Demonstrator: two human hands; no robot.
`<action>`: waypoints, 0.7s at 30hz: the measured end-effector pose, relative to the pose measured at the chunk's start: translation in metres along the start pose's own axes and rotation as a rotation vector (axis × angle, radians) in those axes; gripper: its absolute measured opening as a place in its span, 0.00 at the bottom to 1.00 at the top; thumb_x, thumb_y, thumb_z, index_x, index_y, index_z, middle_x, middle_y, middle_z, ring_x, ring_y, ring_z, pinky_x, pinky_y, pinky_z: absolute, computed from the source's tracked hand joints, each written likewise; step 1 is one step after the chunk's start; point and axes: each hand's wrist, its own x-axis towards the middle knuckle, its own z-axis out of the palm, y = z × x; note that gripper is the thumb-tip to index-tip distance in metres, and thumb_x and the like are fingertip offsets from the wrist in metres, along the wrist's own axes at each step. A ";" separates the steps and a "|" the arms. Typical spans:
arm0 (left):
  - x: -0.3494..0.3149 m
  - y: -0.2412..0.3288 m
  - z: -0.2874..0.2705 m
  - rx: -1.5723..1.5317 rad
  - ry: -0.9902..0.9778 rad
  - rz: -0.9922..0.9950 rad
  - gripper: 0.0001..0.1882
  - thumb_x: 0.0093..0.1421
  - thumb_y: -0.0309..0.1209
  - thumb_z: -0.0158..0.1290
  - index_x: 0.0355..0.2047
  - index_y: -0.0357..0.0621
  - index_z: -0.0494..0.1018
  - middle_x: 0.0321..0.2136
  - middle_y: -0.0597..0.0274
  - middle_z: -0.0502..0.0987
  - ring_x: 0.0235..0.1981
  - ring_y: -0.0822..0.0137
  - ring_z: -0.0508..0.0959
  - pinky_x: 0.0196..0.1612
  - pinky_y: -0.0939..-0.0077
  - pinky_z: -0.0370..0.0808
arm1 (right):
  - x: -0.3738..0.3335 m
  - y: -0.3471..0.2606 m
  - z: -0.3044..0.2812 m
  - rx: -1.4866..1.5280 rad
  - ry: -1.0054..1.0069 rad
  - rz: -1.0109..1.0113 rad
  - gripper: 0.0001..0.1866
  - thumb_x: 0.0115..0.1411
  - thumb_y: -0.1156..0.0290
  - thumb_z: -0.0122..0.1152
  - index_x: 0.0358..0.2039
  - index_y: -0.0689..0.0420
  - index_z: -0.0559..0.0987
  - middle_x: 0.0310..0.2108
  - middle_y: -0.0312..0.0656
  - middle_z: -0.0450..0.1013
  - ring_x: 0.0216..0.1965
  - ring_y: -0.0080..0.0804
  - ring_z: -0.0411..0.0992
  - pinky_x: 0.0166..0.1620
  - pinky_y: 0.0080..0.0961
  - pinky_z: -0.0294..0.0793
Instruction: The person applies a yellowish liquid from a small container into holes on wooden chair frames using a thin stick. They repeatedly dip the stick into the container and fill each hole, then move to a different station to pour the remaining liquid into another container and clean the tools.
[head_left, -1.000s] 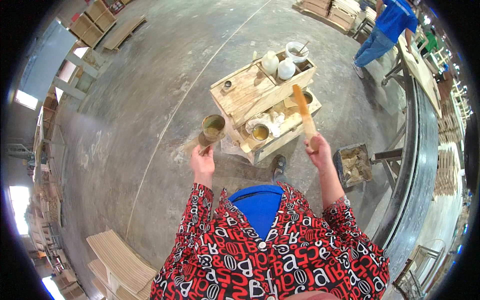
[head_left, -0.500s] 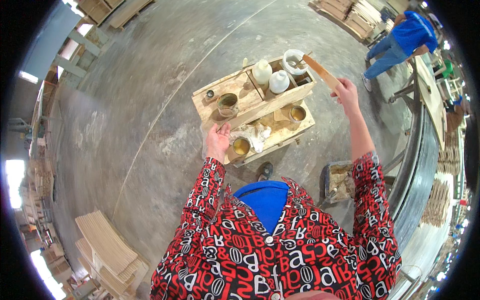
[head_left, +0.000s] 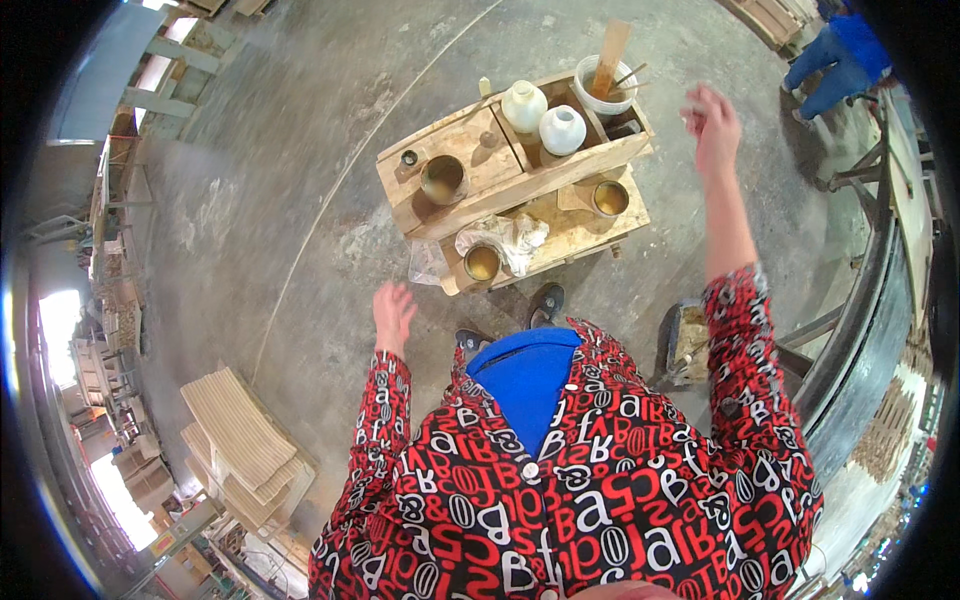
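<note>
My right hand (head_left: 713, 132) is raised in the air to the right of a wooden stand, its fingers loosely bent and apart, holding nothing. A flat wooden stick (head_left: 610, 62) leans upright in a white plastic bucket (head_left: 586, 92) at the stand's far right corner. My left hand (head_left: 394, 312) hovers over the floor, left of the stand's near end, with fingers loosely spread and nothing in them. Closest to it are a clear plastic bag (head_left: 428, 262) and a can of yellowish liquid (head_left: 482, 263) on the lower shelf.
The wooden stand (head_left: 472, 160) also bears two white bottles (head_left: 523, 106), a dark can (head_left: 443, 179), another can (head_left: 609, 198) and a crumpled rag (head_left: 518, 240). A dirty tub (head_left: 688, 345) lies right of my feet. Stacked boards (head_left: 240, 430) stand at left; a person in blue (head_left: 840, 60) stands far right.
My right hand has let go of the wooden stick, which now stands in the bucket. My left hand has drawn back from the stand toward me and left.
</note>
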 end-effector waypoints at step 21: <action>0.013 -0.056 -0.032 1.126 -0.057 0.384 0.35 0.53 0.39 0.53 0.56 0.35 0.54 0.54 0.42 0.61 0.53 0.49 0.66 0.54 0.63 0.64 | -0.206 0.227 -0.024 -0.920 -0.572 0.321 0.12 0.50 0.64 0.56 0.25 0.60 0.75 0.25 0.49 0.73 0.29 0.47 0.72 0.34 0.37 0.71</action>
